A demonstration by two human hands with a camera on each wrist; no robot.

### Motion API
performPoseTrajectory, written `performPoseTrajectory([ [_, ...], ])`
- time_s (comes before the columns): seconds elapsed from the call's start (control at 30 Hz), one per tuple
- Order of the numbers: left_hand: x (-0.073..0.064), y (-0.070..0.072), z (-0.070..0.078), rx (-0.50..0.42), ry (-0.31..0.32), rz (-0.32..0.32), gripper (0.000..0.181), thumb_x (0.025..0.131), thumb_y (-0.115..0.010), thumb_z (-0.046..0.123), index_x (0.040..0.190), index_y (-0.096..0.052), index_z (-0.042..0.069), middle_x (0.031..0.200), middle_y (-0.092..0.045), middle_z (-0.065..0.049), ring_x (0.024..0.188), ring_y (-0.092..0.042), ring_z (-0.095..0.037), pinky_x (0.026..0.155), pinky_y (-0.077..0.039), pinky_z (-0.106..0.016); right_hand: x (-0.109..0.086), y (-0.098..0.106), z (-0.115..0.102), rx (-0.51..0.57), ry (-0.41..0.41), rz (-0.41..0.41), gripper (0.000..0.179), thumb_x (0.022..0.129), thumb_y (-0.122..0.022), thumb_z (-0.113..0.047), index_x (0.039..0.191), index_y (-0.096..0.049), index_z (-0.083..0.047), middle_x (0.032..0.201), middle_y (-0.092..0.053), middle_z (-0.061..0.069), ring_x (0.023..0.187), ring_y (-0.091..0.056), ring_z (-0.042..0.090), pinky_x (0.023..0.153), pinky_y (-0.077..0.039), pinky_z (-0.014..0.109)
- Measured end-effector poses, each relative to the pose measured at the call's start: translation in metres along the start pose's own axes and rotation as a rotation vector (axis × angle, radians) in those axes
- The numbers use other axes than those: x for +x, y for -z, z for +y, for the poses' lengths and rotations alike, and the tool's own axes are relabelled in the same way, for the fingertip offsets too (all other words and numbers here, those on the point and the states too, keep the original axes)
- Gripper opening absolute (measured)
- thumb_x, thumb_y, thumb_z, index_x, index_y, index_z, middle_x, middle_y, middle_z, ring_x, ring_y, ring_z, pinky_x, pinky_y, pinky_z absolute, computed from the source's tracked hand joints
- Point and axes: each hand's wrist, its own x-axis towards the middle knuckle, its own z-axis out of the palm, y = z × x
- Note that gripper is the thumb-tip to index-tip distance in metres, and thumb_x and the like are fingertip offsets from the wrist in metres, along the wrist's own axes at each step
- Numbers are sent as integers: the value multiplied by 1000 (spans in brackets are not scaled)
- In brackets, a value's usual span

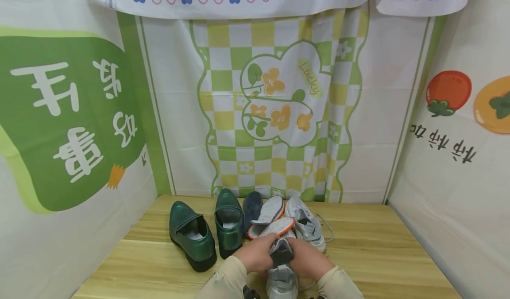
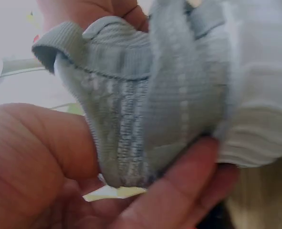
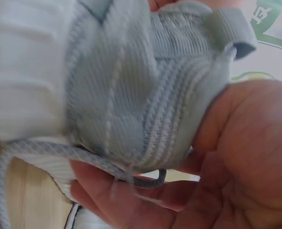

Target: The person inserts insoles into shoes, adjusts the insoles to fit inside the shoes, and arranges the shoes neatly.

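Observation:
Both of my hands hold a grey knit sneaker (image 1: 282, 281) by the two sides of its ankle opening, its toe towards me in the head view. My left hand (image 1: 258, 252) grips one side, thumb at the collar and fingers against the knit upper (image 2: 126, 109). On the other side my right hand (image 1: 308, 259) grips likewise. A grey lace (image 3: 50, 149) hangs across the right hand's fingers. Just beyond the hands lie grey insoles (image 1: 277, 226) with orange edges, one overlapping the other. The mate, a second grey sneaker (image 1: 304, 223), stands to their right with a loose lace.
Two green loafers (image 1: 229, 223) stand to the left on the wooden tabletop (image 1: 378, 250). A dark blue, sole-shaped item (image 1: 252, 206) lies between them and the insoles. Printed cloth walls (image 1: 175, 113) close off the back and both sides.

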Motion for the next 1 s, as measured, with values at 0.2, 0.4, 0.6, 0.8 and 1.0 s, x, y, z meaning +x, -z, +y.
performPoseTrajectory([
  [0.2,8,-2,-6,22,-57,161,43,90,-70,9,132,-65,13,124,-74,-9,106,-70,-24,86,-56,-43,9,-24,40,-110,-108,69,31,72,-73,-3,100,-67,-15,93,-73,0,87,-70,21,72,-55,48],
  [0.4,12,3,-9,202,-65,452,18,101,-64,13,110,-80,11,134,-67,-15,120,-63,-38,95,-56,-51,5,4,3,-28,-268,-5,45,87,-74,-17,126,-67,5,124,-72,23,119,-67,47,100,-53,62],
  [0.6,21,-6,-28,600,-45,334,28,92,-75,8,119,-79,6,148,-62,-23,148,-46,-47,124,-37,-58,0,32,-36,1,-307,12,52,91,-74,-18,137,-66,5,135,-70,23,129,-64,47,108,-50,63],
  [0.8,23,-9,-33,586,-100,451,33,93,-75,5,126,-74,-4,129,-72,-20,125,-66,-39,109,-52,-51,-2,41,-43,24,-292,57,51,91,-73,-15,138,-66,3,135,-70,23,129,-64,46,106,-51,64],
  [1.0,19,3,-21,65,-65,810,23,94,-80,11,117,-79,8,116,-75,-9,101,-72,-26,86,-61,-41,-2,48,-45,16,-272,113,49,92,-74,-14,139,-68,-3,133,-72,18,112,-72,37,94,-57,57],
])
